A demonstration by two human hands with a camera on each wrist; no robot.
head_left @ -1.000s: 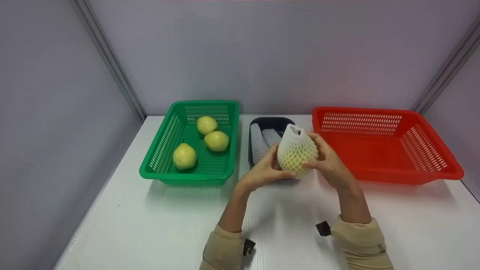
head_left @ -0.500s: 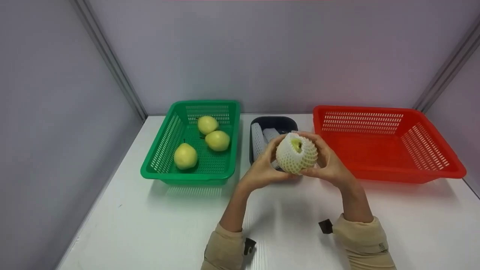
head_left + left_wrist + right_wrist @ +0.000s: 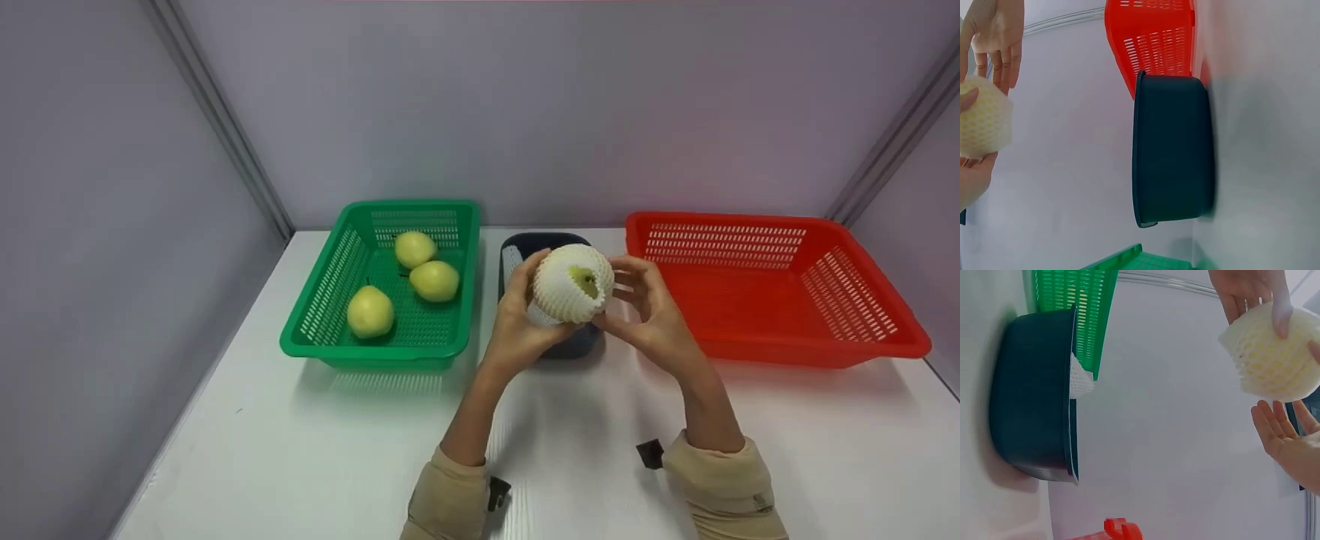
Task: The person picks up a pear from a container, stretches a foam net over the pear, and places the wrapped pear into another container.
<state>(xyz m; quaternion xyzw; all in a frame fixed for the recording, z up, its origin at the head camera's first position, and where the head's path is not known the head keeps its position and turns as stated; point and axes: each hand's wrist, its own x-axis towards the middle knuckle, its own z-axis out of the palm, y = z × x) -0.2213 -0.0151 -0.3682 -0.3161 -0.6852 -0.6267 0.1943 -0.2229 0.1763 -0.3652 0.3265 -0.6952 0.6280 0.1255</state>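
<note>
A pale yellow pear in a white foam net sleeve [image 3: 559, 289] is held up over the front of the dark bin [image 3: 577, 346]. My left hand [image 3: 517, 322] grips it from the left, thumb underneath and fingers around its far side. Through the sleeve's opening, turned toward the head camera, the pear's stem end shows. My right hand [image 3: 656, 326] is spread at the pear's right side, thumb tip near its underside. In the right wrist view the right hand's fingers [image 3: 1266, 424] are extended, with a gap to the netted pear [image 3: 1275, 360].
Several bare pears [image 3: 370, 312] lie in a green basket [image 3: 375, 352] at left. Foam sleeves [image 3: 512, 259] lie in the dark bin at the middle. A red basket [image 3: 780, 351] stands at right. A grey wall [image 3: 555, 112] rises behind the white table [image 3: 337, 465].
The sleeved pear has tipped so its stem end faces the head camera, then moved slightly left and up. The right hand's fingers have loosened and spread away from it.
</note>
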